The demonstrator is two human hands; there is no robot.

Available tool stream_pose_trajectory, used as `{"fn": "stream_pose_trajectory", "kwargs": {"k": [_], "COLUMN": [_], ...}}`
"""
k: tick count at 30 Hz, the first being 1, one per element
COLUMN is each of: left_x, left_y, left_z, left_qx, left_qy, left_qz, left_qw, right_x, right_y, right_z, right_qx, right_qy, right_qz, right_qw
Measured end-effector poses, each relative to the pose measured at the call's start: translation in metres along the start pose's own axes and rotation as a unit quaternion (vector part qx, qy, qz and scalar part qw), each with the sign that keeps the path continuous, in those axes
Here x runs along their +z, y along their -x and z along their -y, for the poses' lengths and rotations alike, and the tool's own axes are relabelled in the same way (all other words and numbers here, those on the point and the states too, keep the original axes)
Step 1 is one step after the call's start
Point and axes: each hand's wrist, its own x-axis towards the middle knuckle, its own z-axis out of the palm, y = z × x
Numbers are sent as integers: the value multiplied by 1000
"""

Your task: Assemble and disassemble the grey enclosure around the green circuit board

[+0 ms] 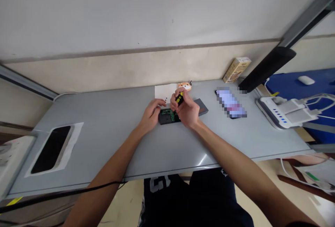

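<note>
A black casing with a green circuit board [165, 117] inside it lies on the grey table. My left hand [151, 114] is closed at its left end, thumb and bent fingers against the edge. Above the board, my right hand [187, 107] is wrapped round a screwdriver [180, 98] with a black and yellow handle; its tip is hidden by the hand. Partly behind my right hand lies a flat dark grey cover [201, 107]. Just beyond the casing is a white sheet of paper [163, 91] with a few small dark bits, perhaps screws, on it.
An orange and white animal-faced item [184, 86] sits by the wall. To the right are a phone [230, 103], a carton [237, 70], a black post [269, 68] and a power strip [284, 113] with plugs. A dark phone [52, 148] lies far left; a black cable [65, 191] crosses the front edge.
</note>
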Motion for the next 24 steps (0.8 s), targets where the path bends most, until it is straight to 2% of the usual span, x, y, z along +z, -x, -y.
{"fn": "stream_pose_trajectory", "kwargs": {"k": [2,4,7,10,14,17,24], "left_x": [0,-3,-9,-14,-12,-7,-5], "left_y": [-1,-1,-1,-1,2,3,2], "left_z": [1,-1,-7,-13,-16,-14,-3], "left_qx": [-2,3,28,69,94,107,108], "left_qy": [2,-4,-39,-90,-144,-164,-161], "left_qz": [-20,-18,24,79,121,113,95], "left_qw": [1000,1000,999,990,978,974,977], "right_x": [1,2,3,2,-2,-6,-14], "right_y": [2,2,2,0,-5,-9,-12], "right_z": [-3,-4,1,9,17,19,24], "right_qx": [11,17,16,17,10,1,-10], "right_qy": [0,-6,-22,-25,-55,-86,-85], "right_qz": [5,9,0,-38,-59,-57,-87], "right_qw": [1000,1000,1000,999,997,995,993]}}
